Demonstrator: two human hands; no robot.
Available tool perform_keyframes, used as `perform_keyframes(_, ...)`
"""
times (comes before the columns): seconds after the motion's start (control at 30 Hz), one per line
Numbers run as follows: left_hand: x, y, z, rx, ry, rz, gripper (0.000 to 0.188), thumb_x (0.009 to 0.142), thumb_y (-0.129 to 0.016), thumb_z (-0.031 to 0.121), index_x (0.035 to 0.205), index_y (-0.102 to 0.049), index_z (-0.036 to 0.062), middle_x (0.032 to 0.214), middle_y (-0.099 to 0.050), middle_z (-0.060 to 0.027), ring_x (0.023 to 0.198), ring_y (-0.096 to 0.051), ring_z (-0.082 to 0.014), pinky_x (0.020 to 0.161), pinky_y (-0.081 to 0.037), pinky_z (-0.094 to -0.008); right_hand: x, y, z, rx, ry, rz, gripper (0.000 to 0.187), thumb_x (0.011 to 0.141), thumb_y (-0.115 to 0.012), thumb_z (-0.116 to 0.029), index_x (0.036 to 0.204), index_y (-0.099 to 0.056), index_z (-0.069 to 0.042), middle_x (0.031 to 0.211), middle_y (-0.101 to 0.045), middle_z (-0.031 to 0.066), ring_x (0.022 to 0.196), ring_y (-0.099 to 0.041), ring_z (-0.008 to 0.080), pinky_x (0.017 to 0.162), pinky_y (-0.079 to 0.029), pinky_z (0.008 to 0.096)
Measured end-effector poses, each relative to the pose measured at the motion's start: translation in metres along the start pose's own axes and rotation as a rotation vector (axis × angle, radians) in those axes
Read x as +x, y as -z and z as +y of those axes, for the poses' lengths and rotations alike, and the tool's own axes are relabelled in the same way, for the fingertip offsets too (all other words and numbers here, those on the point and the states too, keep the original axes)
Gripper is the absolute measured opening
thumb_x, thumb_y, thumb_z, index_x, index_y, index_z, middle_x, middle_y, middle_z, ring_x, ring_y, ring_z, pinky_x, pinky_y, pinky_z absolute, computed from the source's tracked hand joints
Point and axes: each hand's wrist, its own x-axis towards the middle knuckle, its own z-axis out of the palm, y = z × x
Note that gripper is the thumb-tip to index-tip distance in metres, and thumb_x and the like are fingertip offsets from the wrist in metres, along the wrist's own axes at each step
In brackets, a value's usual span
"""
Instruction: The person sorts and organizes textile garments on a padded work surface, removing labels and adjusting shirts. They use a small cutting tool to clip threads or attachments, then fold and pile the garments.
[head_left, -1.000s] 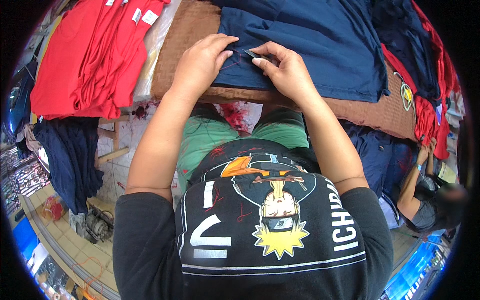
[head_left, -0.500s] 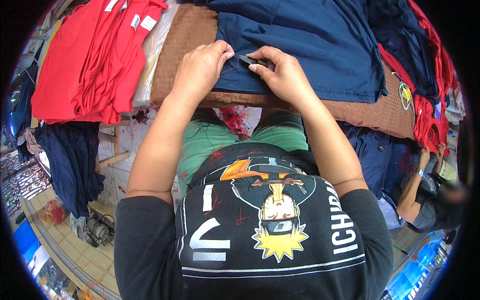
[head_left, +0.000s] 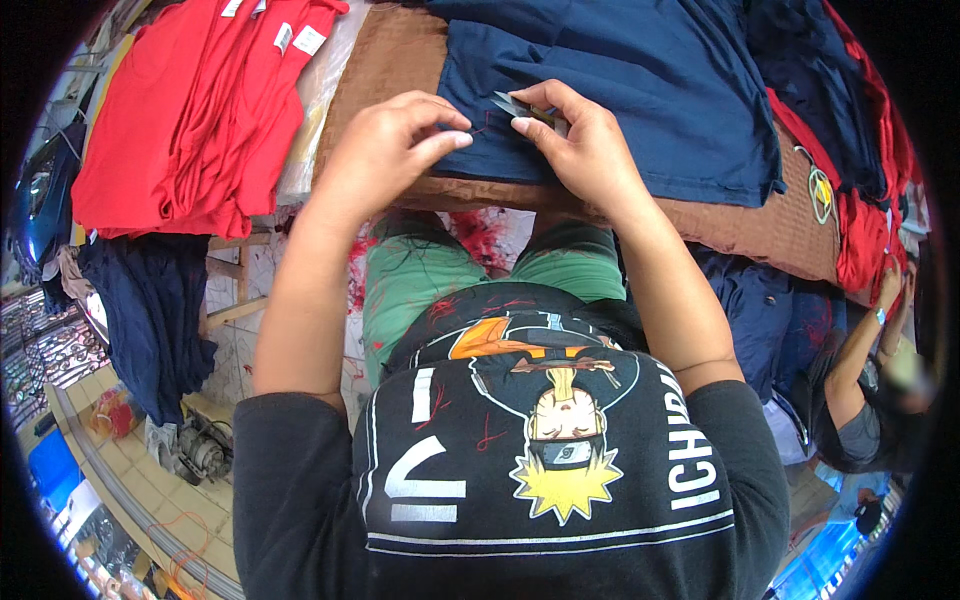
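Note:
A navy blue garment [head_left: 650,110] lies spread in front of me on a brown textured cloth [head_left: 385,65]. My right hand [head_left: 592,140] grips small thread snips [head_left: 515,103] between thumb and fingers, their pointed blades apart and aimed left over the garment. Across from it, my left hand [head_left: 400,140] hovers at the garment's left edge, thumb and bent fingers parted. Close to its fingertips a short red thread [head_left: 479,130] shows against the navy cloth. Whether the thread touches the fingers is too small to tell.
Red garments [head_left: 185,120] with white tags are piled on the left. Navy cloth [head_left: 150,320] hangs below them. On the right lie a looped cord [head_left: 822,190] and more red and navy clothes. A co-worker's arm [head_left: 858,355] reaches up at the far right.
My left thumb and fingers have parted from a pinch. The snips have risen slightly, blades now apart. The view has shifted a little, and the co-worker's arms have moved up.

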Motion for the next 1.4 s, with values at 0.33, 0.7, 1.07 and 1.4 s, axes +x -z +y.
perform_keyframes(0.33, -0.007, -0.041, -0.007, -0.061, 0.289, 0.247, 0.017, 0.082, -0.069, 0.013, 0.094, -0.069, 0.0025, 0.095, -0.070, -0.0085, 0.091, -0.066, -0.0195, 0.082, -0.050, -0.0303, -0.009, -0.007, 0.013, -0.052, 0.048, -0.062, 0.023, 0.084, -0.067, -0.012, 0.105, -0.066, -0.005, 0.081, -0.067, 0.0052, 0.059, -0.046, 0.0087, 0.060, -0.043, 0.0252)
perform_keyframes(0.7, -0.011, 0.010, 0.006, -0.740, -0.093, -0.360, 0.021, 0.081, -0.068, 0.016, 0.068, -0.067, 0.0001, 0.083, -0.068, -0.0097, 0.084, -0.063, -0.0192, 0.077, -0.049, -0.0308, -0.004, 0.001, 0.004, -0.219, 0.199, 0.026, 0.016, 0.082, -0.065, -0.017, 0.095, -0.066, -0.008, 0.090, -0.067, 0.0160, 0.085, -0.064, 0.0354, 0.073, -0.050, 0.0426)
perform_keyframes(1.07, -0.020, -0.055, 0.008, 0.124, -0.152, 0.129, 0.018, 0.076, -0.074, 0.013, 0.090, -0.068, 0.0030, 0.097, -0.068, -0.0088, 0.086, -0.064, -0.0215, 0.078, -0.051, -0.0313, -0.026, 0.040, 0.050, -0.102, -0.121, 0.131, 0.029, 0.082, -0.070, -0.021, 0.106, -0.064, -0.006, 0.092, -0.069, 0.0156, 0.089, -0.067, 0.0268, 0.079, -0.051, 0.0353)
perform_keyframes(1.4, -0.063, 0.058, 0.031, 0.340, 0.449, -0.680, 0.019, 0.081, -0.069, 0.018, 0.086, -0.069, -0.0003, 0.078, -0.067, -0.0145, 0.071, -0.065, -0.0268, 0.069, -0.050, -0.0349, -0.024, 0.044, 0.060, 0.014, -0.147, 0.087, 0.030, 0.082, -0.071, -0.021, 0.106, -0.065, -0.005, 0.090, -0.070, 0.0110, 0.080, -0.064, 0.0166, 0.073, -0.050, 0.0299)
